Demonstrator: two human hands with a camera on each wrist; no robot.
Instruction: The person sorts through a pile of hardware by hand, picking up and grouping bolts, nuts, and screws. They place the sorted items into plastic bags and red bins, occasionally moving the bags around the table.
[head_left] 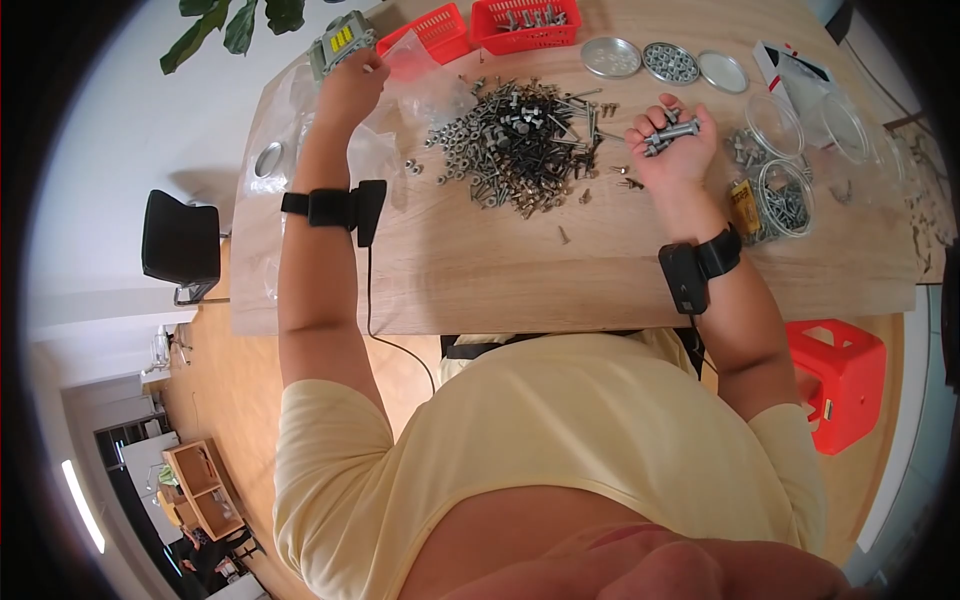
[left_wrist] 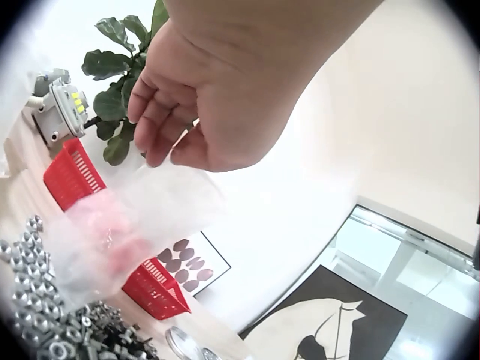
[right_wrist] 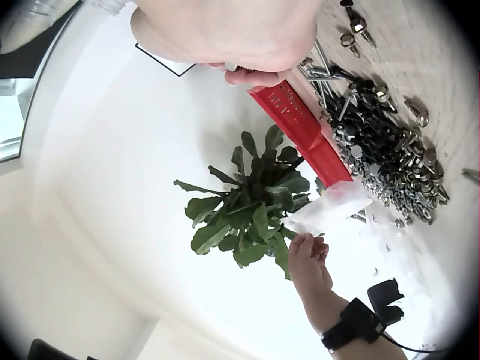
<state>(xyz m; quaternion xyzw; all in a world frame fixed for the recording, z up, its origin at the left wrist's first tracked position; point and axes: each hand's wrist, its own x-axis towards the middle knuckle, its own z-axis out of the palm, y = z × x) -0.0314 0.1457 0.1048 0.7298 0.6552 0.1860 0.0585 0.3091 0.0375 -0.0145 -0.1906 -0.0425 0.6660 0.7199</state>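
Raised above the far left of the table, my left hand [head_left: 353,88] pinches the edge of a clear plastic bag [left_wrist: 169,199] between thumb and fingers. The bag hangs down in front of the red baskets in the left wrist view. My right hand [head_left: 684,158] is turned palm up over the table's right side and holds several metal bolts [head_left: 674,131] in its curled fingers. In the right wrist view those bolts are mostly hidden behind the hand. Between the hands lies a large pile of black and silver screws [head_left: 520,140], with loose hex nuts [head_left: 462,150] along its left side.
Two red baskets stand at the back; the right basket [head_left: 525,40] contains bolts. Round metal tins [head_left: 611,57] are to their right, one filled with nuts. Clear tubs [head_left: 786,198] of screws stand at far right. A grey device [head_left: 340,42] with yellow marks sits at the back left.
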